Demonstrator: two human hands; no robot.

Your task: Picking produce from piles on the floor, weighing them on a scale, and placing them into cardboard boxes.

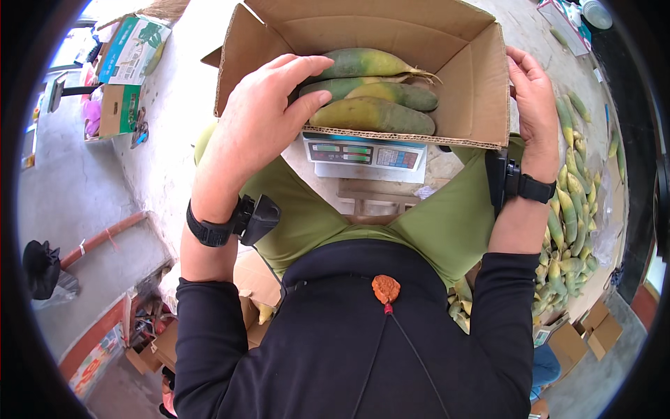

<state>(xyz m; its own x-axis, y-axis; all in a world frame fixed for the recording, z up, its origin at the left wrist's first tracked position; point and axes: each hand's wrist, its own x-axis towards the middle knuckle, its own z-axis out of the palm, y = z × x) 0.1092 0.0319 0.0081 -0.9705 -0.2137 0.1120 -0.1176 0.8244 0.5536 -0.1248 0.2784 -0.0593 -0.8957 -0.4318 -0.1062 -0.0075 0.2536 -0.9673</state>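
Note:
An open cardboard box (370,19) stands on a digital scale (363,152) in front of me. Inside it lie several green radishes, among them a dark green one (363,63) at the back and a yellow-green one (373,115) nearest me. My left hand (269,98) reaches over the box's left part, thumb and forefinger apart, their tips at the left ends of the radishes; its other fingers are partly hidden. At the right wall, my right hand (534,105) has its fingers bent against the cardboard, holding the box from outside.
A large heap of green radishes (572,209) covers the floor at right. Printed boxes (129,52) stand at far left, and another carton (572,24) is at far right. Cardboard pieces (255,279) lie beside my left leg. A reddish pipe (105,237) runs at left.

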